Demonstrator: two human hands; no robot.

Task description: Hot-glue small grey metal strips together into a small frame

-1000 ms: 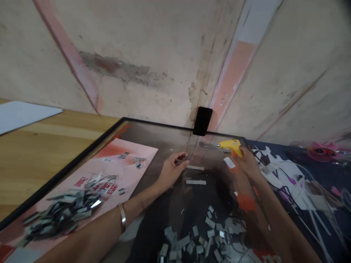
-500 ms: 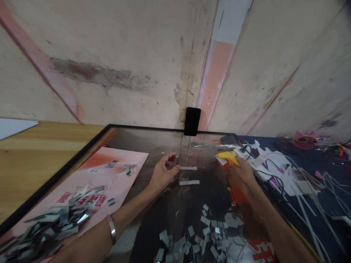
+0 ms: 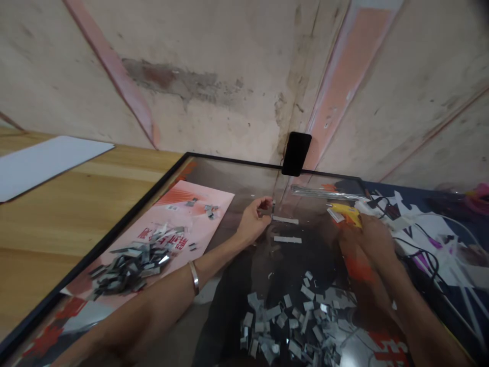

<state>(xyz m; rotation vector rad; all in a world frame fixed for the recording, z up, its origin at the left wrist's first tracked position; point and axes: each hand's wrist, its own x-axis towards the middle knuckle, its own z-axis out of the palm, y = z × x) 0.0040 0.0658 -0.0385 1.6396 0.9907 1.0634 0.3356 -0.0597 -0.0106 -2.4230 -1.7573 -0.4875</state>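
My left hand (image 3: 253, 222) pinches a small, thin upright piece (image 3: 273, 208) between thumb and fingertips, at the left end of a pale flat strip (image 3: 286, 220). A second pale strip (image 3: 288, 239) lies just nearer to me on the dark, glossy surface. Held in my right hand (image 3: 376, 238) is a yellow hot glue gun (image 3: 346, 214), its nozzle pointing left and apart from the strips. Many small silvery pieces (image 3: 294, 323) lie loose in front of me. More dark and silvery pieces (image 3: 132, 265) are heaped on a pink printed sheet (image 3: 208, 196) at the left.
A black phone (image 3: 296, 154) leans upright at the far edge, against the wall. Thin clear rods (image 3: 328, 192) lie along the back. To the right are cables, a white power strip (image 3: 397, 224) and paper scraps. White paper (image 3: 49, 162) rests on the wooden table (image 3: 49, 229).
My view has turned left, so everything has shifted right in the picture. Both hands keep nearly the same places over the surface, with the glue gun still in my right hand.
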